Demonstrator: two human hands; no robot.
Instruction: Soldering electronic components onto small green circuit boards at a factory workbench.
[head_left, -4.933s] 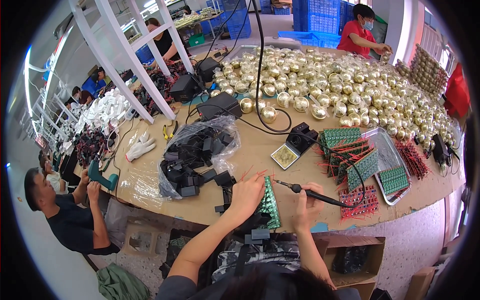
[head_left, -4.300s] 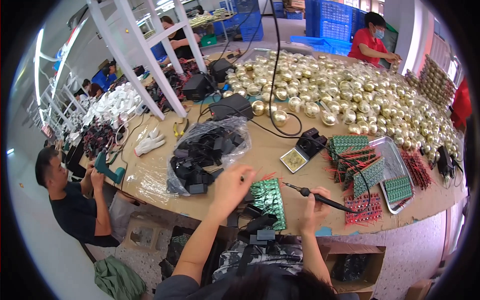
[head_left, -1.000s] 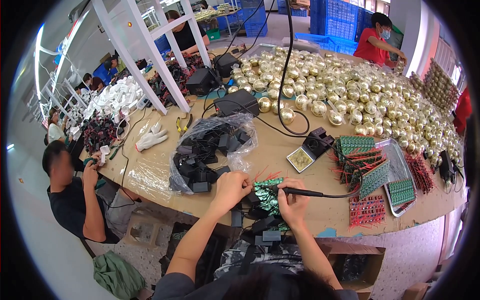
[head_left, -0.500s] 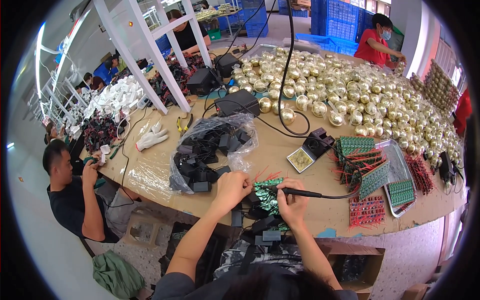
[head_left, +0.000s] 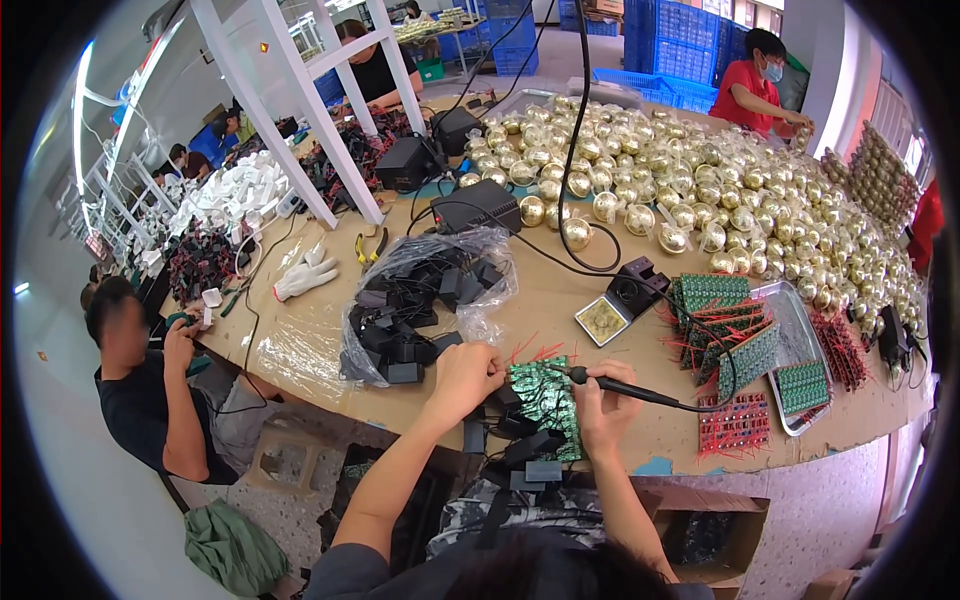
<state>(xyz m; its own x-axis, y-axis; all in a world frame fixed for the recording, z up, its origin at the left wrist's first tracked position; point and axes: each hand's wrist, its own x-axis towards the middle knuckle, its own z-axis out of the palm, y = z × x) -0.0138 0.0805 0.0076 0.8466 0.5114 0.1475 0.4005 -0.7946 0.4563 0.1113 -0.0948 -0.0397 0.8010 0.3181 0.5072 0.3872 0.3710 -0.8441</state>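
Note:
In front of me lies a green circuit board (head_left: 562, 418), with red wires sticking out along its far edge. My right hand (head_left: 605, 408) grips a black soldering iron (head_left: 640, 394), its tip pointing left over the far part of the board. At the board's far left corner, my left hand (head_left: 466, 382) is pinched closed; whatever is between the fingertips is too small to make out. Several small black boxes (head_left: 535, 448) with thin dark wires lie along the board's left and near sides, partly over it.
A soldering iron stand (head_left: 603, 320) with a yellowish pad sits beyond the board. Wired boards (head_left: 750, 360) and a metal tray (head_left: 790, 305) lie right. A plastic bag of black boxes (head_left: 425, 300) is left; gold balls (head_left: 690, 190) cover the far right. A co-worker (head_left: 150, 390) sits left.
My right hand and the soldering iron have shifted right, drawing the tip back from the board's left part and uncovering more of the board. My left hand stays in place.

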